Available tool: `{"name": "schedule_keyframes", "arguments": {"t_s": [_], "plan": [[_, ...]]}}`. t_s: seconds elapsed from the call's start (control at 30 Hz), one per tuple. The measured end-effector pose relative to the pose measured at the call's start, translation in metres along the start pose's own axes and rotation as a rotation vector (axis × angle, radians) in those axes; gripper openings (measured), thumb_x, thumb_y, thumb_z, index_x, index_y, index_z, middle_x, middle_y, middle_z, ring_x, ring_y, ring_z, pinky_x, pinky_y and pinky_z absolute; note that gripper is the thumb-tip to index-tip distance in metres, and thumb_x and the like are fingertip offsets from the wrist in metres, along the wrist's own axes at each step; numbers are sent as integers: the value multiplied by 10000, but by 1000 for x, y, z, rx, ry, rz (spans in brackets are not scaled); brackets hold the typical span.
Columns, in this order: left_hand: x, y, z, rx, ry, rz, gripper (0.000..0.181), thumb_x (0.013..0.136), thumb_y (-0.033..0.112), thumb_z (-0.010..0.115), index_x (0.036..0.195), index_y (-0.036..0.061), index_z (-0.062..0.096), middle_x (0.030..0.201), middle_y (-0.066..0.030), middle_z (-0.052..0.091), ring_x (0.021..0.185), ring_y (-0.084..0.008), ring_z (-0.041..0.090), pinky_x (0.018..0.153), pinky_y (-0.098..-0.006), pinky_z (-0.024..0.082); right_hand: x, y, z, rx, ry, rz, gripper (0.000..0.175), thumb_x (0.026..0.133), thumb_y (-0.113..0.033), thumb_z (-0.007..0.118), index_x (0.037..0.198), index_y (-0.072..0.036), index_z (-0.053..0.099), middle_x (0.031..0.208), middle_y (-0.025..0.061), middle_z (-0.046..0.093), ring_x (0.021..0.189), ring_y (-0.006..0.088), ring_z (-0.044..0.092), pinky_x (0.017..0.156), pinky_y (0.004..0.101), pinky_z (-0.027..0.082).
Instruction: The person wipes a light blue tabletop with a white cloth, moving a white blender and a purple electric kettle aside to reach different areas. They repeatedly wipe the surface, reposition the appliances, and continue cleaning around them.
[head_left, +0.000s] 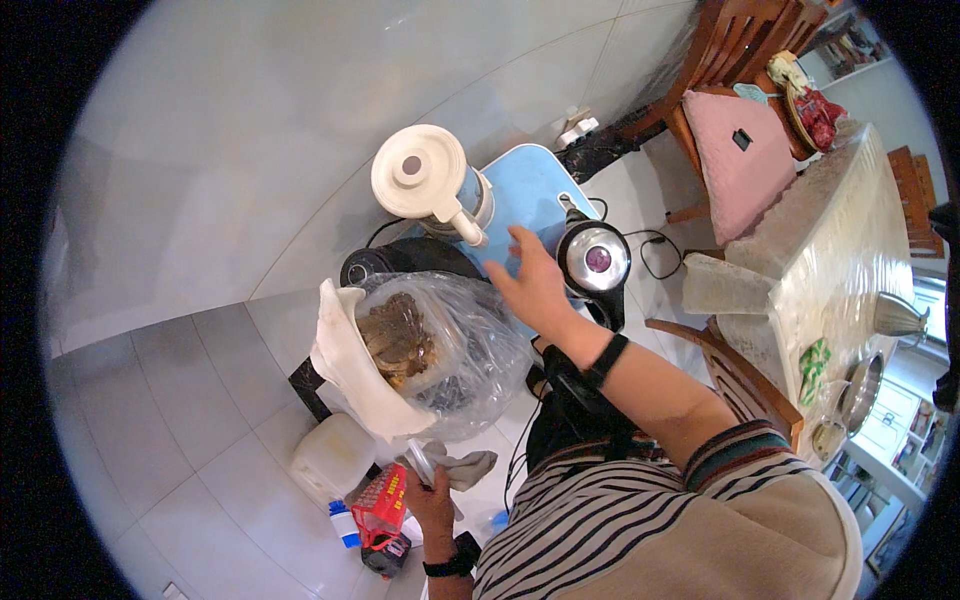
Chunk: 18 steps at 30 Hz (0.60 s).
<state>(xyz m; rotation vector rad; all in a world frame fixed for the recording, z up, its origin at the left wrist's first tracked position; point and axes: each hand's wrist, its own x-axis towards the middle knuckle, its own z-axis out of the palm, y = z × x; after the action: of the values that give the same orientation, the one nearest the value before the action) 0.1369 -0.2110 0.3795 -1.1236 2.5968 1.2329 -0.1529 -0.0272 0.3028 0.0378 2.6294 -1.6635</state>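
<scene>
My right hand (531, 281) is open with its fingers spread, over the blue top (529, 176). It lies between a glass jug with a cream lid (418, 171) and a steel kettle (596, 259) with a black handle, close beside the kettle. Lower in the picture, my left hand (431, 499) is closed around a long, thin, whitish object (420, 459); its kind is unclear. A crumpled grey cloth (472, 469) is beside that hand. Between the hands is a clear plastic bag (487, 360) around a container of brown, lumpy contents (397, 336), with a white, irregular sheet (337, 356) along its edge.
A black rounded object (420, 256) adjoins the bag. Below stand a whitish plastic container (332, 456) and a red bag (381, 499). A power strip (577, 131) is by the wall; a cable (660, 240) loops on the floor. At right are a chair with a pink cushion (739, 157) and a covered table (840, 247).
</scene>
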Motion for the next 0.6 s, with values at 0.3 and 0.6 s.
{"name": "schedule_keyframes", "arguments": {"t_s": [0.3, 0.6], "plan": [[-21, 58, -17, -105, -75, 160, 248, 794, 170, 722, 879, 1, 562, 692, -122, 610, 599, -156, 555, 556, -326, 458, -91, -4, -106, 704, -582, 251, 174, 910, -87, 613, 1078, -40, 607, 957, 54, 651, 905, 143, 628, 798, 305, 527], [-48, 132, -4, -1122, -359, 131, 338, 900, 153, 552, 1180, -37, 557, 1099, -78, 631, 958, -152, 605, 862, -269, 468, -152, -37, -116, 1064, -896, 665, 694, 877, -526, 585, 1417, -144, 377, 1306, 134, 488, 1128, 252, 541, 920, 431, 471]]}}
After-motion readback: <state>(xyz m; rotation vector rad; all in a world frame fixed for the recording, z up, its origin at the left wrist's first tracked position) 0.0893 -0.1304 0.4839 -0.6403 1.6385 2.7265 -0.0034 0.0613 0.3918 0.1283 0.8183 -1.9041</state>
